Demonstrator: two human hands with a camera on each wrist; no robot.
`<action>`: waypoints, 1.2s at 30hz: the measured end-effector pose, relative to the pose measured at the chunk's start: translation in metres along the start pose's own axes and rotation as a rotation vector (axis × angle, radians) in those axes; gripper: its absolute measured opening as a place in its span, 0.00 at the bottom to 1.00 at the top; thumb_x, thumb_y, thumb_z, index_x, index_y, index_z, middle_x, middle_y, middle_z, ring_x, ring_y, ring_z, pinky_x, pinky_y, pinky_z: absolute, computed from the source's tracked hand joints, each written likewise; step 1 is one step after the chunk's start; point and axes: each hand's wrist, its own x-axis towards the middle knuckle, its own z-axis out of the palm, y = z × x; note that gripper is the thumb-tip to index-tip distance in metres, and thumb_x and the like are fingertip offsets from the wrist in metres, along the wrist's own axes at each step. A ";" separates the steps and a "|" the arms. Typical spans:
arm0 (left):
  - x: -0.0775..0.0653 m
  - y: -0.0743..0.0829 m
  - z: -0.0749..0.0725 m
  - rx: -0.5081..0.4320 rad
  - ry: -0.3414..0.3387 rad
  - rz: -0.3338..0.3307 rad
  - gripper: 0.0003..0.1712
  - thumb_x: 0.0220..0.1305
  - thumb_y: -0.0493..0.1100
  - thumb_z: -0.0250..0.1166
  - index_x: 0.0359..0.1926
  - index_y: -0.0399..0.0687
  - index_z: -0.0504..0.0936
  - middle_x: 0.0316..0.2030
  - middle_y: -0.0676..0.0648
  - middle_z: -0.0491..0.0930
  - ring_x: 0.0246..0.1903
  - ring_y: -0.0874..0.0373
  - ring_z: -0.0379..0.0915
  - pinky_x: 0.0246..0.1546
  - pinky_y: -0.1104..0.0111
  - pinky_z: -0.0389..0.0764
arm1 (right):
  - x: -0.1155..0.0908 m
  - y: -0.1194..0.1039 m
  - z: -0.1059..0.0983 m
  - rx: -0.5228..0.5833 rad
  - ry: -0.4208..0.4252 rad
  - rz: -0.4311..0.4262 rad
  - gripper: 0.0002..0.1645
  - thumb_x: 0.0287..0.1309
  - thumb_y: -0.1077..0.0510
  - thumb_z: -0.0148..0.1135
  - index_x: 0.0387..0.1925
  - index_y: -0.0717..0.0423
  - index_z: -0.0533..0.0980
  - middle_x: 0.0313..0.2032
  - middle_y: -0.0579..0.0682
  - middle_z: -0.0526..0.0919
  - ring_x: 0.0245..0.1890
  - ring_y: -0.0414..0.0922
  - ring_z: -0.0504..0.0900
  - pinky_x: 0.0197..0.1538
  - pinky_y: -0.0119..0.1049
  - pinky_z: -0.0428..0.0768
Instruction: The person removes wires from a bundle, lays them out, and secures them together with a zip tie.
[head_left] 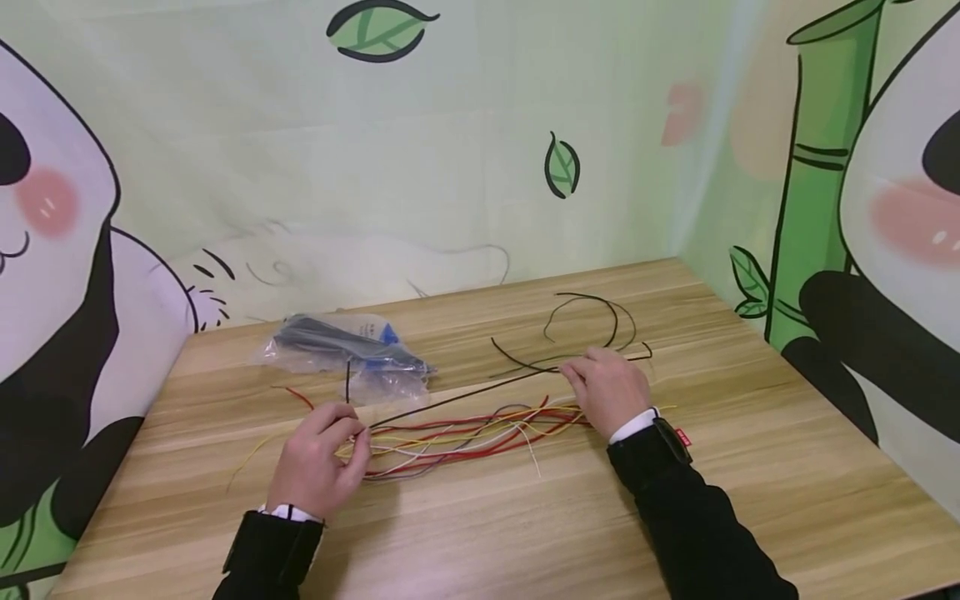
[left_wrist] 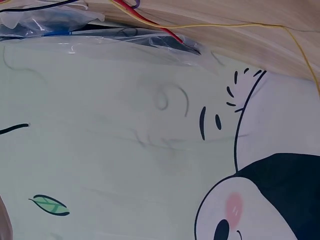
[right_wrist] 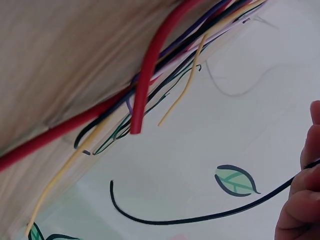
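A thin black wire (head_left: 457, 394) stretches between both hands above the table. My left hand (head_left: 318, 458) pinches it near one end, and a short black tip stands up above the fingers. Farther right, my right hand (head_left: 609, 390) pinches the same wire; its curved free end (right_wrist: 170, 221) shows in the right wrist view, running out from the fingers (right_wrist: 297, 210). Below the wire lies a loose bundle of red, yellow, white and grey-purple wires (head_left: 465, 442). Only a sliver of the left hand (left_wrist: 4, 222) appears at the edge of the left wrist view.
Behind the bundle, a clear plastic bag (head_left: 341, 346) with dark contents lies on the wooden table (head_left: 480, 533). Several loose dark wires (head_left: 617, 315) curl behind the right hand. A printed cloth backdrop (head_left: 480, 183) borders the table's back.
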 end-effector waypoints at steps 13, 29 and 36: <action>-0.004 -0.010 -0.008 0.046 -0.005 -0.093 0.02 0.50 0.33 0.68 0.25 0.43 0.84 0.32 0.46 0.81 0.30 0.55 0.79 0.31 0.63 0.79 | 0.002 0.013 -0.006 0.014 -0.046 0.068 0.11 0.63 0.50 0.68 0.34 0.54 0.88 0.31 0.52 0.85 0.32 0.51 0.85 0.30 0.44 0.81; -0.010 -0.025 -0.014 0.045 0.050 -0.126 0.03 0.50 0.31 0.67 0.24 0.41 0.84 0.31 0.44 0.81 0.30 0.52 0.80 0.33 0.62 0.77 | 0.001 0.032 -0.009 0.056 -0.012 0.068 0.09 0.64 0.56 0.66 0.35 0.59 0.85 0.31 0.54 0.84 0.33 0.52 0.83 0.31 0.45 0.80; -0.011 -0.027 -0.015 0.044 0.061 -0.123 0.04 0.48 0.31 0.67 0.25 0.42 0.85 0.31 0.45 0.81 0.31 0.52 0.80 0.33 0.62 0.77 | 0.001 0.036 -0.010 0.065 -0.015 0.106 0.10 0.67 0.57 0.64 0.37 0.60 0.84 0.35 0.55 0.85 0.36 0.53 0.85 0.33 0.47 0.82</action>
